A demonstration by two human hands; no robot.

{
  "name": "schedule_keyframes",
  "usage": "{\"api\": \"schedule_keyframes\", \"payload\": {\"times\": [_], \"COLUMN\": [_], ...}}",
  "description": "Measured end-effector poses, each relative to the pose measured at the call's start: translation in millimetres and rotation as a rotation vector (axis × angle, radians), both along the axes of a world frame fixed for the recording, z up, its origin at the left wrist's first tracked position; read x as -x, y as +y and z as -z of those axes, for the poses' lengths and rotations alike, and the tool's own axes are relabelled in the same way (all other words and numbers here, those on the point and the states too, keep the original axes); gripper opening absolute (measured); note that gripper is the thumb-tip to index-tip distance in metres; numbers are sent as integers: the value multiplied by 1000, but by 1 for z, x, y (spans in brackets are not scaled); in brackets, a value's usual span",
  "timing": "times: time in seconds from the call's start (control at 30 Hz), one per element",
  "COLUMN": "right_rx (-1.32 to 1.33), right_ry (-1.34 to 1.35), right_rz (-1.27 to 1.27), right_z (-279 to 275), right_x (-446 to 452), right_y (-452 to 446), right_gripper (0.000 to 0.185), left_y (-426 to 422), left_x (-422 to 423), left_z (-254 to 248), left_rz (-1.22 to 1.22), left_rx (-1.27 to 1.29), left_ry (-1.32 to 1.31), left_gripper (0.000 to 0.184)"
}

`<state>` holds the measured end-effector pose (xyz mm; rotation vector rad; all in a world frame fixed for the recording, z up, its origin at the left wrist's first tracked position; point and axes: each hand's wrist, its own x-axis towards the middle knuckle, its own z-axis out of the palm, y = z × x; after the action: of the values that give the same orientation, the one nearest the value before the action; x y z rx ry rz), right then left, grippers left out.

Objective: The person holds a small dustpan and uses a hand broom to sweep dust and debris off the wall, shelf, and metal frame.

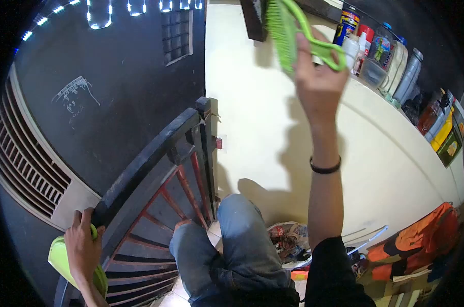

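Note:
Raised at the upper middle, my right hand [320, 82] is closed around the loop handle of a lime-green hand brush [282, 36]. Its bristles face left, beside a dark beam [253, 21] at the top; whether they touch it I cannot tell. At the lower left, my left hand [83, 250] grips a lime-green dustpan [60, 258] by its handle. That hand is next to the dark top rail [140, 158] of the railing, and part of the dustpan is hidden behind the hand and wrist.
Bottles and spray cans [380, 48] line a ledge at the upper right. A louvred vent [32, 153] is in the dark wall on the left. Below right are a bag of mixed items [288, 240] and orange cloth [416, 235]. Barred railing runs beside my legs [242, 240].

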<state>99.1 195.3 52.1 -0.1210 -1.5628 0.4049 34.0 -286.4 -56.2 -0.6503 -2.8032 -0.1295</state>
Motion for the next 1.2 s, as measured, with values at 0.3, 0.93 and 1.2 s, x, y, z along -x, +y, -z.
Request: {"api": "schedule_keyframes", "payload": {"times": [0.3, 0.93, 1.2], "right_rx": [-504, -362, 409], "right_ry": [157, 249, 66], "right_rz": [104, -156, -205], "right_z": [2, 60, 59], "right_x": [-4, 34, 11], "right_y": [-19, -75, 20], "right_gripper": [12, 29, 28], "left_y": [-4, -3, -5], "left_x": [2, 1, 1], "left_z": [0, -2, -3], "left_rz": [9, -19, -24], "left_rx": [-18, 1, -6], "left_ry": [-24, -27, -23], "left_gripper": [48, 48, 49]}}
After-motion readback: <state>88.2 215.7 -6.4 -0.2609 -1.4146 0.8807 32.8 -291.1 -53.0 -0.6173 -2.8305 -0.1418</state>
